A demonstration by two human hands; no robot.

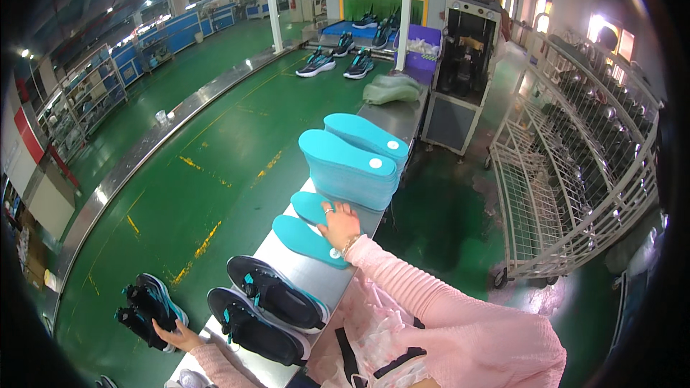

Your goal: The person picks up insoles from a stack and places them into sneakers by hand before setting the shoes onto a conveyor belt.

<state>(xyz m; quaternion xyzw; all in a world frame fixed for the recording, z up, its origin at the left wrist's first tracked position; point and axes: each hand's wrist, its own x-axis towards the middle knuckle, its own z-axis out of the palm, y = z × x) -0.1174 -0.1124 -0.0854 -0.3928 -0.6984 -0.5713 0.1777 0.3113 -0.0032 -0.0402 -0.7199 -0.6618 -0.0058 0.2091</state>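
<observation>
The right hand lies palm down with fingers spread, resting on a loose teal insole on the narrow grey desk; it grips nothing that can be seen, only presses flat; a second teal insole lies just beside the wrist, toward the person, its heel end touching the pink sleeve. Just beyond the fingertips stand two tall stacks of teal insoles, side by side and touching. The left hand, low and to the far left, is closed on a black sneaker with teal trim, held off the edge of the desk over the green floor; how many shoes it holds cannot be told. Between the two hands, a pair of black sneakers sits on the desk, side by side. Well beyond the right hand, a white wire rack stands to the right.
</observation>
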